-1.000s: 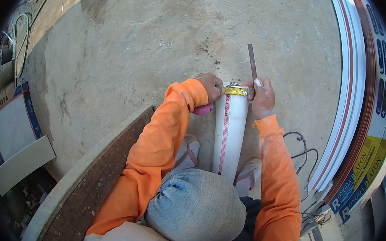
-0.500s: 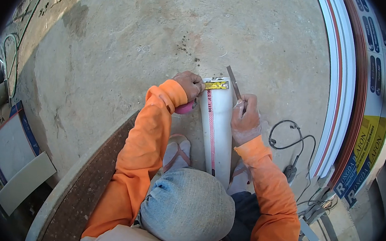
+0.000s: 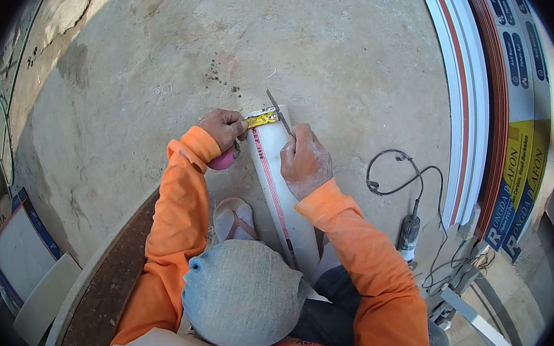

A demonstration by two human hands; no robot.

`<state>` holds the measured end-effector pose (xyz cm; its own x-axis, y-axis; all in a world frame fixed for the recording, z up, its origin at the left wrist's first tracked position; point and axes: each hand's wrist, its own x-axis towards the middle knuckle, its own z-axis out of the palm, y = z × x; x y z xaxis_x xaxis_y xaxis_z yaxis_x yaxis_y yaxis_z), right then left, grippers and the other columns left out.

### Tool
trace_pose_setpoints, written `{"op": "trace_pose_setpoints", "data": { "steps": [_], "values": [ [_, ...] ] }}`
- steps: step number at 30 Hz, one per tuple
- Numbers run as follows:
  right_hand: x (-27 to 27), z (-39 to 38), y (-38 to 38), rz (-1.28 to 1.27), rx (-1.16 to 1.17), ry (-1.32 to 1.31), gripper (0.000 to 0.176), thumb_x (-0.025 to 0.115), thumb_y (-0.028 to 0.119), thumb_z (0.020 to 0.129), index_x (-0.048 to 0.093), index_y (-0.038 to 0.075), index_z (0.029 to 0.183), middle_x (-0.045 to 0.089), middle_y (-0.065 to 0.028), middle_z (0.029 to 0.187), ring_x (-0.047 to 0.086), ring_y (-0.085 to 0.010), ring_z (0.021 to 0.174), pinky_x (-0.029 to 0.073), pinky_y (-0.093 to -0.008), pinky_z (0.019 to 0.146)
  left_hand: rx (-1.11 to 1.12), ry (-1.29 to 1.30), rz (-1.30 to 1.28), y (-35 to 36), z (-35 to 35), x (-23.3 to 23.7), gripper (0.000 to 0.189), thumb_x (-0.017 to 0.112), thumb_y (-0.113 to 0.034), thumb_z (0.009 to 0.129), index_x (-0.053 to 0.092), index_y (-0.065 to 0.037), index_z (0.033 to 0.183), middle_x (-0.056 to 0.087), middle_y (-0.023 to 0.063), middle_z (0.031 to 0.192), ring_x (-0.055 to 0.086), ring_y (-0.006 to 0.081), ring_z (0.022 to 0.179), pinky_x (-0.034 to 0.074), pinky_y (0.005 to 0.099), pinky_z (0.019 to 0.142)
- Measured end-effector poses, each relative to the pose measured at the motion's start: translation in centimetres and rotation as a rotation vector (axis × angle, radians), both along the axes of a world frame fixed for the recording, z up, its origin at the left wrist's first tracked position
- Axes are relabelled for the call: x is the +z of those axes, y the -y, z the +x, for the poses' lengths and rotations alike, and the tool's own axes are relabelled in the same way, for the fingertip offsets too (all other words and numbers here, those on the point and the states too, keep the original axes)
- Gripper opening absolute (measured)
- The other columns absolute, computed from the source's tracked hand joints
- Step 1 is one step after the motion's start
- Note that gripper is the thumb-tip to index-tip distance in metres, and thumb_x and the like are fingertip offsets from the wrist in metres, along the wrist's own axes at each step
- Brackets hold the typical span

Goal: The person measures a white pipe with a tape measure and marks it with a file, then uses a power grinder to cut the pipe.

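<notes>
A white plastic pipe (image 3: 286, 196) with a red printed stripe lies lengthwise between the feet. My left hand (image 3: 223, 128) is closed on a tape measure with a pink case (image 3: 224, 158). Its yellow blade (image 3: 263, 118) stretches across the pipe's far end. My right hand (image 3: 306, 160) grips a thin, dark flat metal strip (image 3: 278, 111), possibly a saw blade. The strip slants up and left, its upper part crossing the right end of the yellow tape at the pipe's edge.
A corded power tool (image 3: 409, 233) lies on the concrete floor at right, its black cable (image 3: 373, 180) looped beside it. Long white panels (image 3: 466, 123) and printed Plafon boards (image 3: 524, 173) line the right side. A brown curved-edge surface (image 3: 110, 270) is at lower left.
My right hand has moved inward over the pipe, bringing the metal strip onto the tape's end. The tape still lies across the pipe. The view has shifted, so everything appears further left.
</notes>
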<state>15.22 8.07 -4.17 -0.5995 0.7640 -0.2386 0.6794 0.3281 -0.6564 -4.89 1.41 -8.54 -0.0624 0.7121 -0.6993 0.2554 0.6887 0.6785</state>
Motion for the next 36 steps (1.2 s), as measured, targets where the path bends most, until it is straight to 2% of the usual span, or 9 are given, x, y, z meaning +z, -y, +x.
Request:
{"op": "trace_pose_setpoints", "data": {
  "steps": [5, 11, 13, 14, 16, 17, 19, 28, 36],
  "values": [
    [-0.4, 0.4, 0.2, 0.112, 0.07, 0.0, 0.02, 0.054, 0.013, 0.084, 0.043, 0.004, 0.097, 0.057, -0.0215, 0.09, 0.058, -0.0417, 0.08, 0.048, -0.0479, 0.068, 0.013, 0.049, 0.025, 0.2, -0.1, -0.1, 0.026, 0.052, -0.022, 0.09, 0.064, -0.002, 0.079, 0.061, 0.0025, 0.07, 0.052, 0.0117, 0.065, 0.045, 0.0291, 0.066],
    [-2.2, 0.7, -0.4, -0.066, -0.078, -0.107, 0.024, 0.056, 0.014, 0.083, 0.046, 0.002, 0.101, 0.06, -0.0196, 0.088, 0.061, -0.0363, 0.077, 0.048, -0.0443, 0.065, -0.022, 0.047, 0.027, 0.4, -0.5, -0.7, 0.024, 0.053, -0.022, 0.09, 0.065, -0.003, 0.079, 0.061, 0.0014, 0.07, 0.052, 0.0109, 0.067, 0.044, 0.0286, 0.066],
    [-1.6, 0.2, -0.9, -0.206, -0.239, -0.209, 0.022, 0.058, 0.016, 0.085, 0.05, 0.001, 0.099, 0.06, -0.0147, 0.075, 0.06, -0.0272, 0.064, 0.047, -0.0384, 0.06, 0.006, 0.047, 0.025, 0.5, -0.3, -0.6, 0.025, 0.053, -0.023, 0.09, 0.065, -0.003, 0.08, 0.061, 0.0031, 0.069, 0.052, 0.0121, 0.067, 0.045, 0.0291, 0.067],
    [-1.6, -0.2, -1.1, -0.214, -0.225, -0.216, 0.022, 0.058, 0.016, 0.085, 0.05, 0.001, 0.099, 0.06, -0.0147, 0.075, 0.06, -0.0272, 0.064, 0.047, -0.0384, 0.06, 0.01, 0.029, 0.034, 0.5, -0.2, -0.4, 0.025, 0.053, -0.023, 0.09, 0.065, -0.003, 0.08, 0.06, 0.0043, 0.069, 0.052, 0.0131, 0.066, 0.045, 0.0294, 0.067],
    [-1.9, -1.1, -1.3, -0.291, -0.313, -0.23, 0.024, 0.063, 0.019, 0.084, 0.054, 0.0, 0.096, 0.058, -0.0079, 0.065, 0.055, -0.0153, 0.055, 0.045, -0.0309, 0.056, 0.034, 0.013, 0.034, 0.6, 0.0, 0.0, 0.026, 0.052, -0.024, 0.09, 0.065, -0.003, 0.081, 0.06, 0.0075, 0.069, 0.052, 0.0162, 0.065, 0.045, 0.0314, 0.066],
    [-2.3, -1.5, -1.3, -0.299, -0.302, -0.234, 0.024, 0.063, 0.019, 0.084, 0.054, 0.0, 0.096, 0.058, -0.0079, 0.065, 0.055, -0.0153, 0.055, 0.045, -0.0309, 0.056, 0.045, 0.006, 0.029, 0.5, 0.1, 0.2, 0.026, 0.052, -0.024, 0.09, 0.065, -0.003, 0.081, 0.06, 0.0075, 0.069, 0.052, 0.0162, 0.065, 0.045, 0.0314, 0.066],
    [-3.1, -2.3, -1.2, -0.425, -0.368, -0.336, 0.024, 0.067, 0.017, 0.083, 0.059, -0.001, 0.095, 0.058, -0.0035, 0.065, 0.05, -0.0073, 0.057, 0.043, -0.0254, 0.054, 0.01, -0.028, -0.059, 0.1, 0.0, 0.9, 0.026, 0.053, -0.025, 0.089, 0.065, -0.003, 0.081, 0.06, 0.0079, 0.069, 0.053, 0.0168, 0.065, 0.045, 0.0327, 0.065],
    [-2.5, -2.8, -1.9, -0.679, -0.52, -0.268, 0.022, 0.064, 0.013, 0.087, 0.063, -0.007, 0.096, 0.066, -0.0064, 0.079, 0.056, -0.0057, 0.067, 0.044, -0.02, 0.06, 0.035, 0.0, -0.053, 0.1, -0.1, 1.5, 0.025, 0.052, -0.024, 0.089, 0.063, -0.003, 0.082, 0.059, 0.0086, 0.069, 0.053, 0.0179, 0.063, 0.045, 0.0337, 0.063],
    [-2.2, -2.8, -2.7, -0.683, -0.5, -0.159, 0.021, 0.065, 0.013, 0.086, 0.065, -0.008, 0.092, 0.065, -0.0057, 0.074, 0.055, -0.0055, 0.064, 0.044, -0.0202, 0.057, -0.009, -0.007, 0.06, 0.5, -0.1, 0.9, 0.026, 0.054, -0.025, 0.09, 0.062, -0.001, 0.085, 0.058, 0.0118, 0.066, 0.054, 0.0201, 0.059, 0.046, 0.0361, 0.06]
  ]
}}
